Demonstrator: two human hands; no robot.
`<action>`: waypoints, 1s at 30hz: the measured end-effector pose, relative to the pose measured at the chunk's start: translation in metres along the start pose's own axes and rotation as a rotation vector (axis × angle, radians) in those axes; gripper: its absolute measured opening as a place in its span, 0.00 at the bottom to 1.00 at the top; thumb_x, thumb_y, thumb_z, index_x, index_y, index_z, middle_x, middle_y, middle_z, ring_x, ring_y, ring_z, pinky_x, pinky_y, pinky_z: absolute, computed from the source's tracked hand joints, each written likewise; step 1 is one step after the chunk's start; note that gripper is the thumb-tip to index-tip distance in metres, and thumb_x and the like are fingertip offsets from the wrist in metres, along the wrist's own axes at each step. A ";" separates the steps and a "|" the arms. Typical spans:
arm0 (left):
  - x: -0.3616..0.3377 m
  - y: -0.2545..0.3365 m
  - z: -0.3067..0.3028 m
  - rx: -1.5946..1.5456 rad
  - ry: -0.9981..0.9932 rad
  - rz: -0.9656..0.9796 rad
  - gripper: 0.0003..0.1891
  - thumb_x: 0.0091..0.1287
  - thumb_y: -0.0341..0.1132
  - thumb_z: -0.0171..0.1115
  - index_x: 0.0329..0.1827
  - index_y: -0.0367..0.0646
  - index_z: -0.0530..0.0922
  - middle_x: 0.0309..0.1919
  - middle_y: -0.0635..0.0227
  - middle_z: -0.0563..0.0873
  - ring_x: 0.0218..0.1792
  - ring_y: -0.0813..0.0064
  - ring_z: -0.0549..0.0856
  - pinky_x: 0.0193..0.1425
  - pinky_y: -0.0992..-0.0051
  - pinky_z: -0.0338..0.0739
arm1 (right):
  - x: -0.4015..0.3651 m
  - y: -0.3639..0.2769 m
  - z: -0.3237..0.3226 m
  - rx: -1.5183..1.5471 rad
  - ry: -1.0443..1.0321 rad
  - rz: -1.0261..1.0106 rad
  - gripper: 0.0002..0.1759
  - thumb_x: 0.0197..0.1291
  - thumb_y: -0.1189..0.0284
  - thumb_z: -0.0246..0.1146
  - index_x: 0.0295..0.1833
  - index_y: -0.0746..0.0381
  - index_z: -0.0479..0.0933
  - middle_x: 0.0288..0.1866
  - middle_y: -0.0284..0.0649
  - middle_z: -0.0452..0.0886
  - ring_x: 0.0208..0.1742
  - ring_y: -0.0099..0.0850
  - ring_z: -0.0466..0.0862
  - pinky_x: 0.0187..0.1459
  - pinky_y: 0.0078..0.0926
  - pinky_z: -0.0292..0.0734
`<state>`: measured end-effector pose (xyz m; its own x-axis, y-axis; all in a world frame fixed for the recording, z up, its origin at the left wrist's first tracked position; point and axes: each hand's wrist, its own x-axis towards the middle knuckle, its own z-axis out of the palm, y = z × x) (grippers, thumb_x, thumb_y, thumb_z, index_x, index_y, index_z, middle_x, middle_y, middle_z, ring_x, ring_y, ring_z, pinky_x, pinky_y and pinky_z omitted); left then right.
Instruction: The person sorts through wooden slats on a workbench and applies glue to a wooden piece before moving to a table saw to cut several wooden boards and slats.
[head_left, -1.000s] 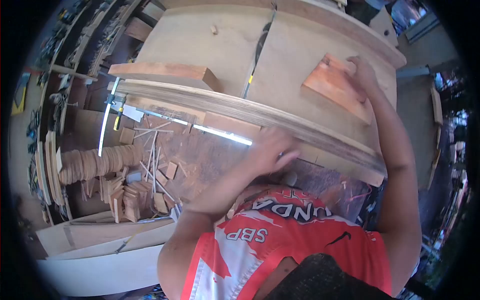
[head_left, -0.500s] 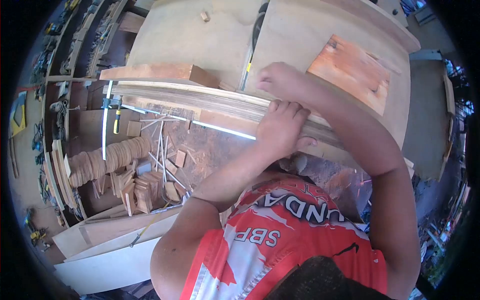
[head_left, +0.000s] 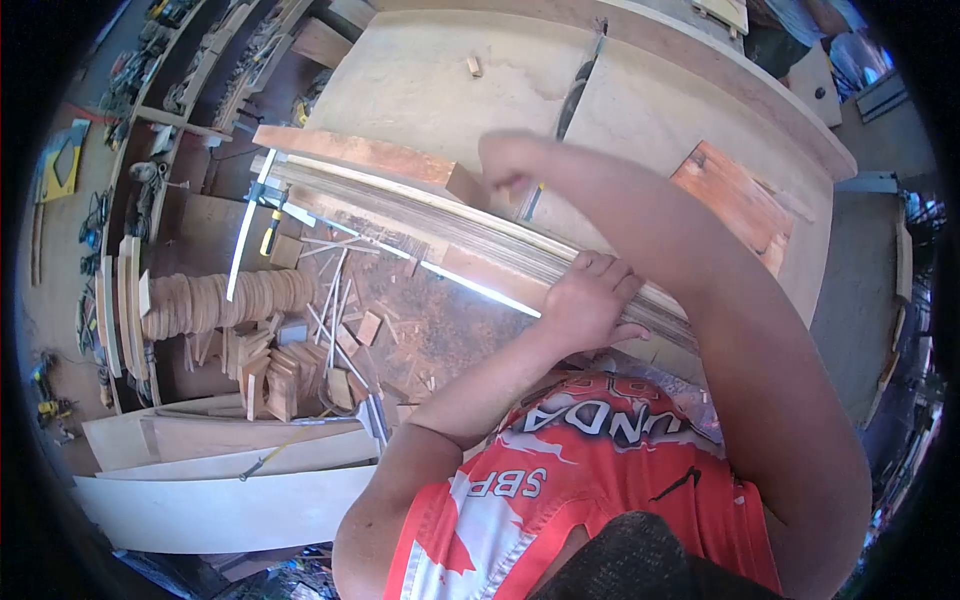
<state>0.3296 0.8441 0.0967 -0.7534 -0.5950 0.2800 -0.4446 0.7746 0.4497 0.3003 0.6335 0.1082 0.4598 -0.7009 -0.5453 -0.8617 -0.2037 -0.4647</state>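
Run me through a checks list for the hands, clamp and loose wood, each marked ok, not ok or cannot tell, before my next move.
1. Left hand on the layered wood, fingers over its edge: ok.
2. Right hand sharp enough to confirm its hold: not ok, it is blurred.
3. Clamp at the layered wood's left end: ok.
4. Clamp tightness: cannot tell.
5. Reddish board lying flat on the bench: ok.
6. Bench free of loose bits: not ok, a small block lies toward the far side.

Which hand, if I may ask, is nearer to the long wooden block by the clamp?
Right: the right hand is just off one end of the block; the left hand is farther, on the layered wood.
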 end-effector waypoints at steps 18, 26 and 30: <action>-0.046 -0.037 -0.015 -0.261 0.193 0.077 0.13 0.55 0.43 0.74 0.40 0.51 0.84 0.46 0.71 0.85 0.53 0.63 0.83 0.63 0.58 0.69 | -0.155 0.151 0.129 0.270 0.253 -0.254 0.13 0.62 0.65 0.67 0.47 0.58 0.88 0.38 0.52 0.86 0.42 0.49 0.86 0.46 0.47 0.80; -0.046 -0.039 -0.013 -0.131 0.144 0.106 0.14 0.54 0.48 0.74 0.39 0.56 0.84 0.49 0.73 0.84 0.56 0.69 0.81 0.66 0.58 0.64 | -0.108 0.117 0.109 0.192 0.167 -0.168 0.10 0.61 0.65 0.65 0.44 0.57 0.87 0.38 0.49 0.85 0.43 0.51 0.84 0.47 0.45 0.79; -0.049 -0.041 -0.012 -0.161 0.131 0.112 0.13 0.54 0.48 0.74 0.38 0.56 0.84 0.49 0.73 0.84 0.56 0.68 0.82 0.67 0.58 0.64 | -0.122 0.121 0.109 0.179 0.262 -0.202 0.12 0.63 0.63 0.65 0.46 0.56 0.87 0.41 0.49 0.87 0.45 0.51 0.86 0.50 0.47 0.80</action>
<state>0.3902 0.8385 0.0743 -0.7195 -0.5383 0.4388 -0.2709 0.7993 0.5364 0.1631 0.7687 0.0421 0.5262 -0.8147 -0.2437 -0.6973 -0.2494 -0.6720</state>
